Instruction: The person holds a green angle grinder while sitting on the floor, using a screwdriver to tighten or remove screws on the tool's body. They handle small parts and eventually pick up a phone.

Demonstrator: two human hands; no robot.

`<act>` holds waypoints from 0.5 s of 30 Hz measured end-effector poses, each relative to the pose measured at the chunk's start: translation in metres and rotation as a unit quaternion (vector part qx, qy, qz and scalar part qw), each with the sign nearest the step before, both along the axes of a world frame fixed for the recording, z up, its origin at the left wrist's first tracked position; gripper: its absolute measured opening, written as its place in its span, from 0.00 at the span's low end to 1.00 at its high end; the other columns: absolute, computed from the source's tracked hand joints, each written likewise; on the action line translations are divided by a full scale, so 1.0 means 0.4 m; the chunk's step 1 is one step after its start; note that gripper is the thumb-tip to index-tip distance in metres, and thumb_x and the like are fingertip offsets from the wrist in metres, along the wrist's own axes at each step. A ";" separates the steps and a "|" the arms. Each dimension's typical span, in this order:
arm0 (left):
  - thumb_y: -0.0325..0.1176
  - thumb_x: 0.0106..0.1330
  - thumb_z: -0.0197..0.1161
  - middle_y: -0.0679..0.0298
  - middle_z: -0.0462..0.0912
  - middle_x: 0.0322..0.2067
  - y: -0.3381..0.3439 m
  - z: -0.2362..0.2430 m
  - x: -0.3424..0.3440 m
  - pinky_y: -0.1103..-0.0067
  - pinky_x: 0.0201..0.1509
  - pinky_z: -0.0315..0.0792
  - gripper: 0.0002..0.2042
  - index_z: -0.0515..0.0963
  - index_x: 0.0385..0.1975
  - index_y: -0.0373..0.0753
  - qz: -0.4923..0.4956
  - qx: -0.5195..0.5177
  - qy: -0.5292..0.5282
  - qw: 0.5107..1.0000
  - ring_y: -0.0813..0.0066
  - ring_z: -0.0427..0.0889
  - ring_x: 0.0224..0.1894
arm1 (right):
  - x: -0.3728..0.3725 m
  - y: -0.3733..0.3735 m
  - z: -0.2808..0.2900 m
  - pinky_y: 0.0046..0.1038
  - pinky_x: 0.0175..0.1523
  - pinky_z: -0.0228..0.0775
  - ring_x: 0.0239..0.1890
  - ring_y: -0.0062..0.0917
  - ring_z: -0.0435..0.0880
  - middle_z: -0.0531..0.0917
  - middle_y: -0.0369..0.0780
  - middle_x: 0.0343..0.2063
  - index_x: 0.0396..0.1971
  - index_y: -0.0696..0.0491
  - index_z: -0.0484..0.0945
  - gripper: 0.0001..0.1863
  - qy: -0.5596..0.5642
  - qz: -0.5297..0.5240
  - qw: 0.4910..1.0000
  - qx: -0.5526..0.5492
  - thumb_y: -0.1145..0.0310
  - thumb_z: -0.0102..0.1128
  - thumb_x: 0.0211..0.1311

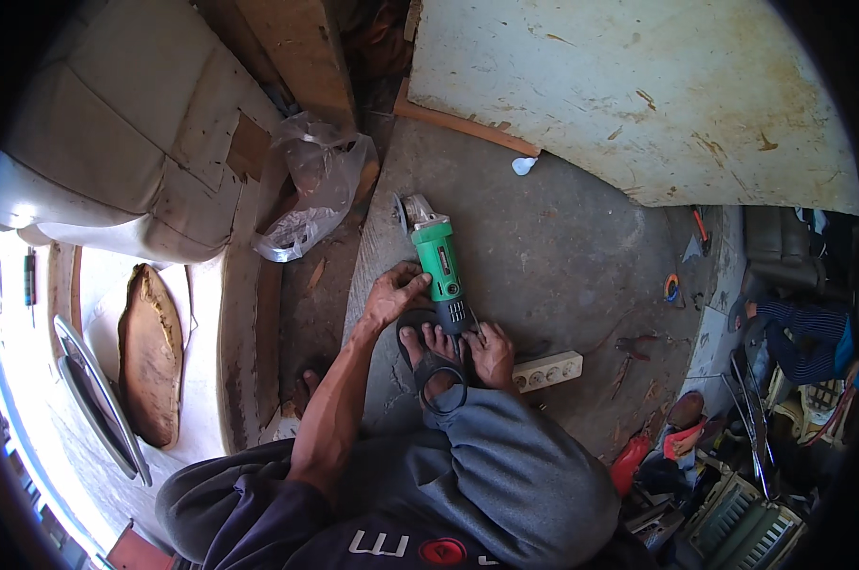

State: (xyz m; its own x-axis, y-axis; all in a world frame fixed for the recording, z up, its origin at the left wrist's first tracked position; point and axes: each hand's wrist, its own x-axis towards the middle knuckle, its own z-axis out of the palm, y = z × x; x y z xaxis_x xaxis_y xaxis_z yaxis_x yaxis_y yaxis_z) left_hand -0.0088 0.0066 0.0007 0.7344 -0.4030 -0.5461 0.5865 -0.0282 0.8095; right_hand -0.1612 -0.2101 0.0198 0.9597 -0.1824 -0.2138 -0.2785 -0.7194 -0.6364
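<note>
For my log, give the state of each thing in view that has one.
Green angle grinder: disc fitted; whether it is running cannot be told
Left hand: fingers touching the grinder's side
Right hand: curled by the grinder's rear end; grip unclear
Sandal: worn on a foot
Power strip: no plugs in the visible sockets
Plastic bag: crumpled
White panel: stained, scuffed

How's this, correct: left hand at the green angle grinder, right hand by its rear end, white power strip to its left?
Not quite: the head view shows the white power strip to the right of the green angle grinder. The rest stands: left hand at the grinder, right hand by its rear end.
</note>
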 end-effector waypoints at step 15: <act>0.40 0.71 0.64 0.55 0.84 0.39 0.002 -0.009 0.009 0.74 0.45 0.80 0.19 0.76 0.50 0.29 -0.016 0.013 -0.027 0.999 0.67 0.86 0.39 | -0.020 0.031 0.026 0.44 0.42 0.75 0.31 0.50 0.82 0.82 0.49 0.26 0.38 0.58 0.80 0.16 0.113 -0.101 0.986 -0.072 0.59 0.64 0.60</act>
State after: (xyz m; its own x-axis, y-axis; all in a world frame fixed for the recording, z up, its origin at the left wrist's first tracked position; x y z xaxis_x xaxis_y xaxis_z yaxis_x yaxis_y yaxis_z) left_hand -0.0053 0.0074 -0.0030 0.7495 -0.4134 -0.5170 0.5411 -0.0673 0.8383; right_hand -0.1693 -0.1978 0.0304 0.8317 -0.4082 -0.3763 -0.5479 -0.7132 -0.4372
